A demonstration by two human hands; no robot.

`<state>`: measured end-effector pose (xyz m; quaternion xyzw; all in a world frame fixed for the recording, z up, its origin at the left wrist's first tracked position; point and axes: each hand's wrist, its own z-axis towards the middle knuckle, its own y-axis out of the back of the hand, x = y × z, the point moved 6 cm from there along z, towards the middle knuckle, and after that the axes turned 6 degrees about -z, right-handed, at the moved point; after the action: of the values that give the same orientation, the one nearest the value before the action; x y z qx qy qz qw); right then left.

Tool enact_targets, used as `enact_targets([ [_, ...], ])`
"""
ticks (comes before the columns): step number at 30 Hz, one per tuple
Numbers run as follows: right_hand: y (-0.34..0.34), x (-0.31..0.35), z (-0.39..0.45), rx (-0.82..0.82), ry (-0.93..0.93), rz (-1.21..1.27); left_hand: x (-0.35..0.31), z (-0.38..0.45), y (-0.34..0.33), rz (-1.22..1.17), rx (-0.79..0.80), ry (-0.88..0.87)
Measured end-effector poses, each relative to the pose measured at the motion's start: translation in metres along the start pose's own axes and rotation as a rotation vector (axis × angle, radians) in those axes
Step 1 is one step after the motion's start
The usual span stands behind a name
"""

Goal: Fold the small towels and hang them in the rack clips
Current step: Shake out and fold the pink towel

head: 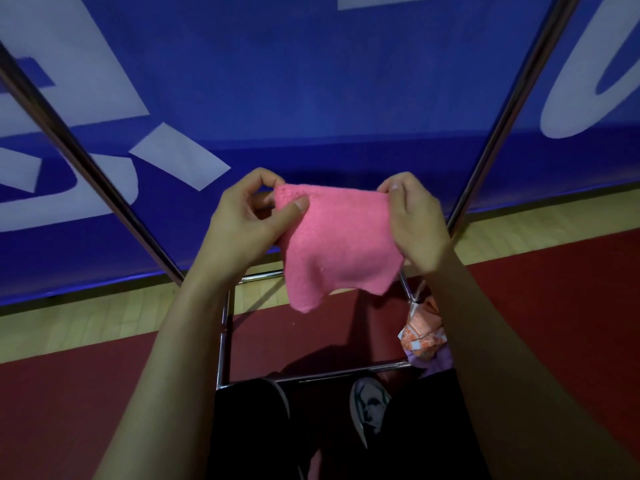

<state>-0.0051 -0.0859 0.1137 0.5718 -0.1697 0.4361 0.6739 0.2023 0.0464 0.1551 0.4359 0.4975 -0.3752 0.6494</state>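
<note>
A small pink towel (337, 244) hangs in the air in front of me, folded over, its lower corners drooping. My left hand (246, 223) pinches its upper left corner between thumb and fingers. My right hand (414, 221) pinches the upper right corner. The metal rack (223, 336) stands below and around my arms, its two slanted poles rising to the left and right. No clips are visible.
An orange-and-white patterned cloth (422, 332) with a purple one under it hangs at the rack's lower right bar. A blue banner (311, 81) with white letters fills the background. Red floor and a wooden strip lie below. My shoe (369, 407) shows at the bottom.
</note>
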Motion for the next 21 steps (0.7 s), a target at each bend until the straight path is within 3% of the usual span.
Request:
enact_targets([
  [3, 0.001, 0.019, -0.015, 0.014, 0.145, -0.107, -0.012, -0.011, -0.013, 0.036, 0.093, -0.019],
  [6, 0.005, 0.067, -0.041, 0.086, 0.314, -0.006, -0.028, -0.026, -0.021, 0.125, 0.164, -0.041],
  [9, 0.007, 0.104, -0.062, 0.216, 0.332, 0.120, -0.056, -0.042, -0.014, 0.168, 0.167, -0.080],
  [12, 0.023, 0.136, -0.070, 0.204, 0.342, 0.246, -0.090, -0.057, 0.005, 0.156, 0.140, -0.084],
  [21, 0.073, 0.248, -0.074, 0.093, 0.466, 0.361, -0.166, -0.098, 0.059, -0.392, 0.225, 0.028],
])
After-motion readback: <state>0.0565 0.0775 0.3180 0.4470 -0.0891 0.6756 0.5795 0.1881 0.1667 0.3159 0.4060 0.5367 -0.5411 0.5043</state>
